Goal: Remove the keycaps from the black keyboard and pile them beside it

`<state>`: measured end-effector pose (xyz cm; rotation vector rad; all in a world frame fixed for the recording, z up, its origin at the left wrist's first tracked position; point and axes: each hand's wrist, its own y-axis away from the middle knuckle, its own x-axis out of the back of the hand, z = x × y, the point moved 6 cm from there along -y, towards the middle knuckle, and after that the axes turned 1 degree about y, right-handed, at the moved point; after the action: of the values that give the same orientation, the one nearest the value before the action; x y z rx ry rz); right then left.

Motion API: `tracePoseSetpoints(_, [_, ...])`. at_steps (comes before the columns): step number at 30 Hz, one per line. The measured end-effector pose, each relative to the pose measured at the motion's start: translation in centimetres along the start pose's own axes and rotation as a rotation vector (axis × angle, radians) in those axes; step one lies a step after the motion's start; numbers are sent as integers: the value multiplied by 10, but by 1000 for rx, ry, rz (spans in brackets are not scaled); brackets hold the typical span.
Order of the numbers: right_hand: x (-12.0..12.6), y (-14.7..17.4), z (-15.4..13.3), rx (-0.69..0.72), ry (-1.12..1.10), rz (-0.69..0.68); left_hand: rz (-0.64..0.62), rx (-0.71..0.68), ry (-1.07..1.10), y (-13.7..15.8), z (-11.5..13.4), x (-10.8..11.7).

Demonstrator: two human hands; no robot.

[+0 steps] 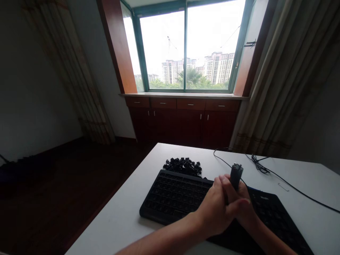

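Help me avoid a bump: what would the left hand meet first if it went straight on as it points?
Most likely the right hand: the left hand appears pressed against it, with the black piece sticking up between them; depth is hard to judge.

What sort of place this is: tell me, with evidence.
Most likely a room in a home, judging by the long beige fabric curtains, the dark red wooden cabinet with drawers, and the wide green-framed glass window above it.

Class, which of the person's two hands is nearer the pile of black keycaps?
The left hand, whose forearm enters from the lower left. It appears nearer the black keycaps, while the right hand lies farther right.
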<state>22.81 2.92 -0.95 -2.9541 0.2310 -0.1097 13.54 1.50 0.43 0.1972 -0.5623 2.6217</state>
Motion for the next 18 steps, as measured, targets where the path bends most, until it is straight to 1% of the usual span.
tracePoseSetpoints(3, [5,-2,-1,12,-117,24,-58,51,-28,4,-4,4])
tracePoseSetpoints(5, [12,-3,-1,34,-226,60,-92,39,-160,7,-5,10])
tracePoseSetpoints(9, [28,-6,0,26,-366,178,-202,-130,-544,7,-3,21])
tracePoseSetpoints(11, [32,-7,1,-13,-411,220,-236,-173,-641,5,-4,25])
tracePoseSetpoints(14, [31,-9,2,-72,-454,237,-254,-211,-668,3,-2,28])
tracePoseSetpoints(18, [29,-8,4,-84,-411,206,-237,-216,-623,3,3,27])
